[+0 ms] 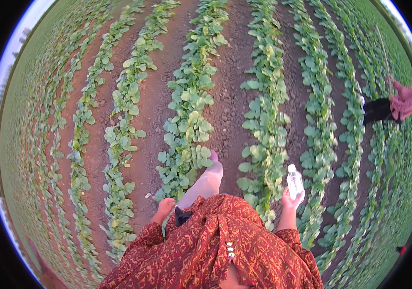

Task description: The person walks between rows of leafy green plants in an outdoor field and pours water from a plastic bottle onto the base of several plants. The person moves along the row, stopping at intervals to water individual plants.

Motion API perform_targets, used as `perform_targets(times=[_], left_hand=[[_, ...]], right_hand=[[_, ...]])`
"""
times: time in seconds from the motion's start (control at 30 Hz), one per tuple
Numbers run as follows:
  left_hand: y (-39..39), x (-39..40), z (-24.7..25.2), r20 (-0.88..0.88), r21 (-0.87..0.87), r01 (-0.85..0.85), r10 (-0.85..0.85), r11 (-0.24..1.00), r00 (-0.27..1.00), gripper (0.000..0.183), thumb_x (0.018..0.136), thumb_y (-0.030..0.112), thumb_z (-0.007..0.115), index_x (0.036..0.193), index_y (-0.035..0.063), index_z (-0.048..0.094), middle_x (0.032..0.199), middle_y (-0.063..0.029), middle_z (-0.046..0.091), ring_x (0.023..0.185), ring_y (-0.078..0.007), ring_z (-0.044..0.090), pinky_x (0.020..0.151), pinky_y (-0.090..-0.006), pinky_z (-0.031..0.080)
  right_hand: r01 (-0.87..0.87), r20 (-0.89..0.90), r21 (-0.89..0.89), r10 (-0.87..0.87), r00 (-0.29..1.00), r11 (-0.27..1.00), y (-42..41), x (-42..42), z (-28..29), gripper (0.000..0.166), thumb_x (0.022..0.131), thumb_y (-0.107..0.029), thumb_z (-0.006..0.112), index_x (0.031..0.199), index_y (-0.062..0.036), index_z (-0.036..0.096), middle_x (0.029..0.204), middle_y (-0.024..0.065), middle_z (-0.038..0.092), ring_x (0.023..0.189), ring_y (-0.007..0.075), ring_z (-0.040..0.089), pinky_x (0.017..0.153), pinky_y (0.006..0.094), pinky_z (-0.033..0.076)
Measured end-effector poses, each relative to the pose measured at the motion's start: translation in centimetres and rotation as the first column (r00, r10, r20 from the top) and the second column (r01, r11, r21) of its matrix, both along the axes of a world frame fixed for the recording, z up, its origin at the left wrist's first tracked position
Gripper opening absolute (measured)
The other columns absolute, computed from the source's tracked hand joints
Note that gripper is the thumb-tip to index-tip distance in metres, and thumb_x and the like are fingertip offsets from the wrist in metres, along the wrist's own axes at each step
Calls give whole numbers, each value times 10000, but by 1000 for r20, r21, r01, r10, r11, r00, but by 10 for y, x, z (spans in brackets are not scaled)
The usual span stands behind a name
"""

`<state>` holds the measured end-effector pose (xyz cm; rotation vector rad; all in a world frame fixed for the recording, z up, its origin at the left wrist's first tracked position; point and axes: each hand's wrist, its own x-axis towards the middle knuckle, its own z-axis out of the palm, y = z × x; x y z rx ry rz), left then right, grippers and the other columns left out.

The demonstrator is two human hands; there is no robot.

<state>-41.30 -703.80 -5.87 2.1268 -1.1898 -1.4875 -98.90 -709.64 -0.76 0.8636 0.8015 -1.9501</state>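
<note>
My right hand (291, 201) is wrapped around the lower part of a transparent plastic bottle (295, 183) with a white cap. The bottle stands nearly upright beside a row of leafy crop plants (269, 144). On the other side of my body, my left hand (166, 206) hangs low with its fingers curled; whether it holds anything is not visible. Close to it, a black cloth-like thing (183, 216) shows at the edge of my red patterned garment (224, 231). One pale-clad leg (206, 180) reaches forward, its foot on the soil by a plant row (191, 126).
Bare soil furrows (227, 90) run between the long rows of broad green leaves. At the far right another person (404, 97) in a pink top and dark trousers holds a long pole (383, 50) among the plants. A small pale scrap (150, 195) lies on the soil at left.
</note>
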Motion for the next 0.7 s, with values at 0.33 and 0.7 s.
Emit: perform_targets(times=[0.33, 0.7], left_hand=[[-117, 12, 8, -198, 181, -253, 287, 950, 937, 137, 790, 121, 580, 912, 61, 602, 800, -83, 625, 728, -151, 599, 582, -279, 460], [-160, 2, -18, -357, -58, -395, 350, 917, 866, 254, 795, 106, 594, 1036, 39, 553, 833, -70, 631, 697, -147, 620, 534, -293, 481]], right_hand=[[-146, -30, 97, 150, 988, 984, -151, 7, 20, 505, 707, -470, 660, 1087, -149, 575, 1046, 10, 628, 940, 222, 599, 733, 376, 484], [-429, -68, -79, 424, 903, 900, -305, 34, -12, 539, 730, -480, 641, 1114, -115, 546, 1094, 52, 600, 964, 247, 574, 792, 386, 472]])
